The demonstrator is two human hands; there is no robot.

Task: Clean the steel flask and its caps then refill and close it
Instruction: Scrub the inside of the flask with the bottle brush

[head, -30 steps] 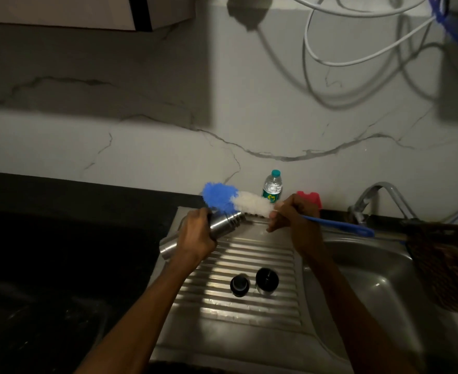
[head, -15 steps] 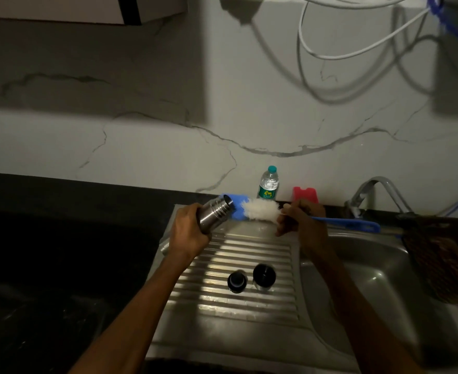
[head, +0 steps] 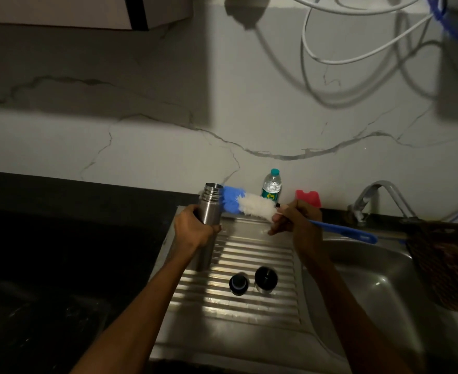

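Tipped upright since a moment ago, the steel flask [head: 209, 209] stands over the drainboard's [head: 249, 255] back-left corner, gripped by the left hand [head: 194, 228]. Beside its open mouth, the right hand [head: 292, 221] grips the bottle brush [head: 246, 205]. Two caps [head: 252, 282] sit mid-drainboard.

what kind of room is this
Most likely a home kitchen, at the sink. A steel sink with a ribbed drainboard is set into a dark counter, a tap stands behind the basin, and the wall is marble-look tile.
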